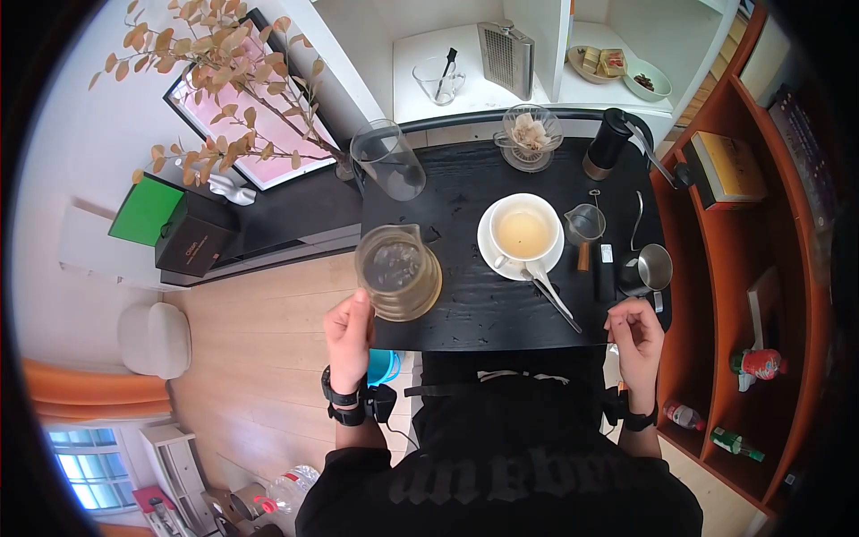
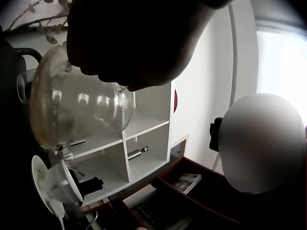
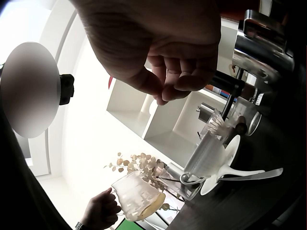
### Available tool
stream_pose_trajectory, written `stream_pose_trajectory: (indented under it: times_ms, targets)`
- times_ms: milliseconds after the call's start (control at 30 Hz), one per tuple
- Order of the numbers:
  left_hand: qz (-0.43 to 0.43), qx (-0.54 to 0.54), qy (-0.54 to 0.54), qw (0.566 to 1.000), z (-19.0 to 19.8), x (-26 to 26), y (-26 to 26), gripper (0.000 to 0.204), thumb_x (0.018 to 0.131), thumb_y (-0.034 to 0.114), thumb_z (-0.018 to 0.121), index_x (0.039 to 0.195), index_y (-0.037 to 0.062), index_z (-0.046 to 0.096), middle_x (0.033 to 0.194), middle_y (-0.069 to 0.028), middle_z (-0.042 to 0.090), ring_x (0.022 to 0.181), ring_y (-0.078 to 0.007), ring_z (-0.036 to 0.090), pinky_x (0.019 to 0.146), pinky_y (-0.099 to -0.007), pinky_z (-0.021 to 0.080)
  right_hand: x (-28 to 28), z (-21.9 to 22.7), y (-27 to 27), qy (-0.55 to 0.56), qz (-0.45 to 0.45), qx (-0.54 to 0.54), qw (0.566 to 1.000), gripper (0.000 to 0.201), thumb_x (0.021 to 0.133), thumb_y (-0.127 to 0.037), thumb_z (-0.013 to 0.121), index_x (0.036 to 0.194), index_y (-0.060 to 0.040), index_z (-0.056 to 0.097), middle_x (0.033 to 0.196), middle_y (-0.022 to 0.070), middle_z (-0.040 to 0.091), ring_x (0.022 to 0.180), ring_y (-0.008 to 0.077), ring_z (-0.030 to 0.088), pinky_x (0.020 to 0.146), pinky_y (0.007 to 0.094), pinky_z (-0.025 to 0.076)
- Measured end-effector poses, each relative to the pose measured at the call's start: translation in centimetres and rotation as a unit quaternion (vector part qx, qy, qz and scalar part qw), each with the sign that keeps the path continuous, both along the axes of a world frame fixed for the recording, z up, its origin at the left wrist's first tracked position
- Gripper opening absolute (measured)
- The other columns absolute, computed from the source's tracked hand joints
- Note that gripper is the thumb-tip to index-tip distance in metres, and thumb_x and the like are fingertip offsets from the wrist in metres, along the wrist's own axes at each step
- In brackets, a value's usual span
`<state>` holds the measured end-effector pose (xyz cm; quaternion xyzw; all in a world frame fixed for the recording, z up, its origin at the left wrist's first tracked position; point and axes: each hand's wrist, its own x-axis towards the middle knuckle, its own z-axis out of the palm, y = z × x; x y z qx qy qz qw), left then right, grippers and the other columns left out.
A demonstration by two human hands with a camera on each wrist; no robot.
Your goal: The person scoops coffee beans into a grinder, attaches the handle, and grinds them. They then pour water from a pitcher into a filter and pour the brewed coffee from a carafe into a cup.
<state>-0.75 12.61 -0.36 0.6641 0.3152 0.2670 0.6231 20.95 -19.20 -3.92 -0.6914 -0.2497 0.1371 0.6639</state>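
My left hand (image 1: 349,329) grips a clear glass coffee server (image 1: 394,273) at its handle side; the fingers hide the handle. The server is at the left of the black table and has a tan band at its bottom, also seen in the right wrist view. My right hand (image 1: 637,333) hangs with loosely curled fingers at the table's right front edge, holding nothing. Between the hands, a white cup (image 1: 525,231) of pale yellowish liquid stands on a white saucer (image 1: 484,243). A white spoon (image 1: 548,285) and a slim metal utensil (image 1: 565,313) lean over the saucer's front rim.
Behind the cup stands a glass dripper (image 1: 530,154) with a paper filter, and a black hand grinder (image 1: 608,143). A tall glass cylinder (image 1: 387,159) is at back left. To the right are a small glass jug (image 1: 585,222) and a metal pitcher (image 1: 650,268). A wooden shelf (image 1: 716,295) borders the right.
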Motion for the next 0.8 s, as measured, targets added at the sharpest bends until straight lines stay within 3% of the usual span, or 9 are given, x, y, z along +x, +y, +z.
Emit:
stream_pose_trajectory:
  times_ms: [67,200,300,433,567,700,800]
  targets:
    - [0.017,-0.11,-0.012,0.994,1.2,0.2,0.2,0.046,0.106,0.031,0.049,0.064,0.0138,0.041,0.055,0.0093,0.032,0.046,-0.0008,0.024,0.042,-0.0226,0.019,0.0,0.0,0.0,0.001,0.002,0.0,1.0,0.005,0.096,-0.001,0.058,0.099,-0.0031,0.062,0.082,0.002,0.061,0.065,0.0045,0.052,0.059,0.0191,0.041]
    - [0.018,-0.049,0.044,0.998,0.2,0.6,0.7,0.047,0.107,0.033,0.046,0.064,0.0145,0.038,0.054,0.0086,0.029,0.044,-0.0022,0.023,0.039,-0.0223,0.016,0.1,0.1,0.1,0.004,0.006,0.003,1.0,0.006,0.096,-0.001,0.058,0.099,-0.003,0.062,0.082,0.0019,0.06,0.065,0.0046,0.052,0.059,0.0192,0.041]
    - [0.049,-0.075,-0.017,0.996,-0.3,0.6,0.5,0.048,0.107,0.033,0.045,0.064,0.0156,0.035,0.053,0.0077,0.027,0.045,-0.0036,0.02,0.039,-0.0232,0.015,0.1,0.1,-0.1,0.002,-0.005,-0.001,1.0,0.006,0.095,0.0,0.058,0.099,-0.0029,0.062,0.081,0.0019,0.06,0.065,0.0047,0.052,0.059,0.0193,0.041]
    - [0.081,-0.173,-0.209,0.959,-1.7,0.9,0.6,0.05,0.107,0.034,0.043,0.063,0.0161,0.028,0.054,0.0057,0.02,0.046,-0.0068,0.016,0.039,-0.0243,0.013,0.0,0.0,0.0,0.004,-0.002,-0.001,1.0,0.006,0.095,0.0,0.058,0.099,-0.0029,0.062,0.081,0.002,0.06,0.064,0.0048,0.052,0.059,0.0193,0.041]
    - [0.149,-0.098,-0.201,0.963,-2.5,2.2,-0.4,0.049,0.108,0.032,0.043,0.064,0.0138,0.031,0.055,0.0053,0.024,0.047,-0.0056,0.019,0.039,-0.0242,0.015,-0.1,0.2,0.0,0.001,0.001,0.002,1.0,0.006,0.095,0.0,0.058,0.099,-0.003,0.062,0.082,0.0019,0.06,0.065,0.0047,0.052,0.059,0.0192,0.041]
    - [0.142,0.12,-0.142,0.972,-5.2,1.3,0.3,0.046,0.107,0.027,0.045,0.065,0.0099,0.039,0.056,0.0036,0.035,0.048,-0.0044,0.031,0.042,-0.0235,0.02,0.0,-0.1,-0.2,0.003,-0.004,0.007,1.0,0.006,0.096,0.001,0.058,0.098,-0.003,0.062,0.082,0.002,0.06,0.065,0.0046,0.052,0.059,0.019,0.04]
    - [0.123,0.352,-0.064,0.926,-5.9,0.3,1.1,0.047,0.107,0.027,0.045,0.065,0.0093,0.039,0.056,0.0038,0.038,0.048,-0.0045,0.032,0.043,-0.0237,0.022,0.0,-0.2,-0.1,0.003,-0.005,0.004,1.0,0.007,0.096,0.001,0.057,0.099,-0.003,0.062,0.082,0.002,0.06,0.065,0.0045,0.052,0.059,0.0189,0.04]
